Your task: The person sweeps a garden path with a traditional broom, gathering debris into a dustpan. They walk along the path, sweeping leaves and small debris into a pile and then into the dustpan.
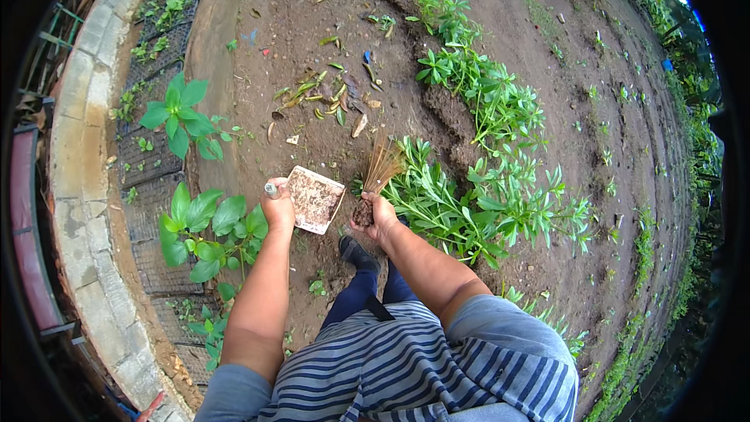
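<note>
My left hand (278, 208) grips the grey handle of a whitish, square dustpan (316, 196), whose pan is smeared with brown soil. In my right hand (381, 217) is a broom of thin, stiff tan sticks (382, 167), its bristles fanning away from me. A brown crumbly-looking mass (364, 213) shows at that hand's palm; whether it is soil or the broom's bundled end, I cannot tell. The bristles touch or overlap the leaves of a leafy green plant (436, 199) in the picture. Pan and broom are held apart, above bare soil.
Fallen yellow and brown leaves (316, 94) litter the soil ahead. Leafy plants (492, 99) line a raised soil ridge to the right. Broad-leaved plants (205, 228) grow near my left arm. Farther left are black seedling trays (155, 205) and a concrete-block edging (88, 176).
</note>
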### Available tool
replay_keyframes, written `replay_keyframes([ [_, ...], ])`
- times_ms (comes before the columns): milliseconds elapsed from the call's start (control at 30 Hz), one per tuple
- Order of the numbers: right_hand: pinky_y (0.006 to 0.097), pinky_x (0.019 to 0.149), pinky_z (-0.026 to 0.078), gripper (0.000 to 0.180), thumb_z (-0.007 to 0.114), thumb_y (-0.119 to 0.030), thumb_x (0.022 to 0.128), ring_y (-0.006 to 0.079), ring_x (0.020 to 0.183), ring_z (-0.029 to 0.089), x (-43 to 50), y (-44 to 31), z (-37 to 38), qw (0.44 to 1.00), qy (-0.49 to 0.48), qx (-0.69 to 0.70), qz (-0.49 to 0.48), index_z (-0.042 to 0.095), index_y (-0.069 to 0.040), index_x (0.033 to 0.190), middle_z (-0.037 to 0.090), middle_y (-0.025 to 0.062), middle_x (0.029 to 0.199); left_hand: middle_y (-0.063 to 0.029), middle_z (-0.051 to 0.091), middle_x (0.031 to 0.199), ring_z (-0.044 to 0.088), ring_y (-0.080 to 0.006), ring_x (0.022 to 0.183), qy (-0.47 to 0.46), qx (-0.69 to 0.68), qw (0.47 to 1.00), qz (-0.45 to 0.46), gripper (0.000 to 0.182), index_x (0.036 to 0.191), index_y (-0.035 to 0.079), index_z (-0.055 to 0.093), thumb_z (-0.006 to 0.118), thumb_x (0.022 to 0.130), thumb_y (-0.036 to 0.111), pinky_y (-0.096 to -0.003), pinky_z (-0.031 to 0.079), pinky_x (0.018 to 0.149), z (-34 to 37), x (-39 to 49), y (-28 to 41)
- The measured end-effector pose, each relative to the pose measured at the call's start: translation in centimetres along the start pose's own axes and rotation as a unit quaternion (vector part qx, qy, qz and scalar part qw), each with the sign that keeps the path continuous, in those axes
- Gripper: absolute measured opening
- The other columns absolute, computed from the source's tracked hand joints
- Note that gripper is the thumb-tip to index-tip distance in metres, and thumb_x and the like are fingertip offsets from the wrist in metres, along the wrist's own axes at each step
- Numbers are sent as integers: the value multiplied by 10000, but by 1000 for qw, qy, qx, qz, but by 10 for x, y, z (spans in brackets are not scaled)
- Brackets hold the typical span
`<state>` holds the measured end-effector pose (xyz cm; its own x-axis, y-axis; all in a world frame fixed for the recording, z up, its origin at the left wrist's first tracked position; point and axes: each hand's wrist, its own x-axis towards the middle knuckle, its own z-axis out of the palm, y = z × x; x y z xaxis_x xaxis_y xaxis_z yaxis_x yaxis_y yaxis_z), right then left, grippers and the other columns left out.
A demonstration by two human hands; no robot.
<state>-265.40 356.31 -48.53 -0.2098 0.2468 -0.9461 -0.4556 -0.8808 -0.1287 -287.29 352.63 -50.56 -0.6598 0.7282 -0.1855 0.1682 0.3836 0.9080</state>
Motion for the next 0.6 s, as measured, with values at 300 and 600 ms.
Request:
replay_keyframes([
  [300,340,531,490,363,563,-117,766,189,701,568,-48,49,-49,990,39,-101,-91,462,-64,1111,563,74,896,-17,501,601,460,-82,470,5,-49,997,-63,110,846,31,531,443,801,-17,-236,375,427,-6,-10,26],
  [600,370,482,459,178,523,-252,780,228,570,539,21,-17,31,985,-132,-107,31,478,-90,840,547,96,671,-17,501,637,449,-75,470,2,-74,996,-59,134,857,41,538,445,797,-34,-221,363,432,-5,-1,34],
])
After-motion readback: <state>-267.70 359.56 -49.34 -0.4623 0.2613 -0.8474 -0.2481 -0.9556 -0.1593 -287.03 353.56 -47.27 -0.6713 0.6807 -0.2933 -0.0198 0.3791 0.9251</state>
